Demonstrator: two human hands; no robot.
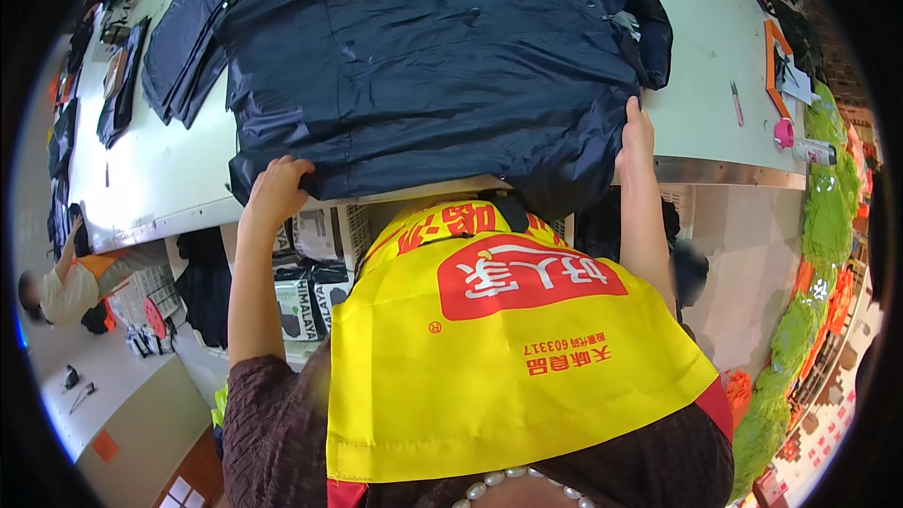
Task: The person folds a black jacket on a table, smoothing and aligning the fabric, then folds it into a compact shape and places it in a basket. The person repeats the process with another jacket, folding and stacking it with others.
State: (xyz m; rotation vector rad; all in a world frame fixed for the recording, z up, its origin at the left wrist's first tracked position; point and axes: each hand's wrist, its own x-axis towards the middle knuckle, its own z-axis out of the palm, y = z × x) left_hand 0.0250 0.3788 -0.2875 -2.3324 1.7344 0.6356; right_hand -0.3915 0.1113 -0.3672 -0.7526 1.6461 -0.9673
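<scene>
A large dark navy jacket lies spread on a white work table, its lower edge hanging over the table's near side. My left hand grips the jacket's near left edge with curled fingers. My right hand rests flat against the jacket's right side, fingers pressed on the fabric near the table's front edge. A yellow apron with a red patch covers my front below the table.
Folded dark garments lie at the table's left. A pink pen, an orange frame and a small bottle sit at the right. Boxes and bags are stored under the table. Another person sits at far left.
</scene>
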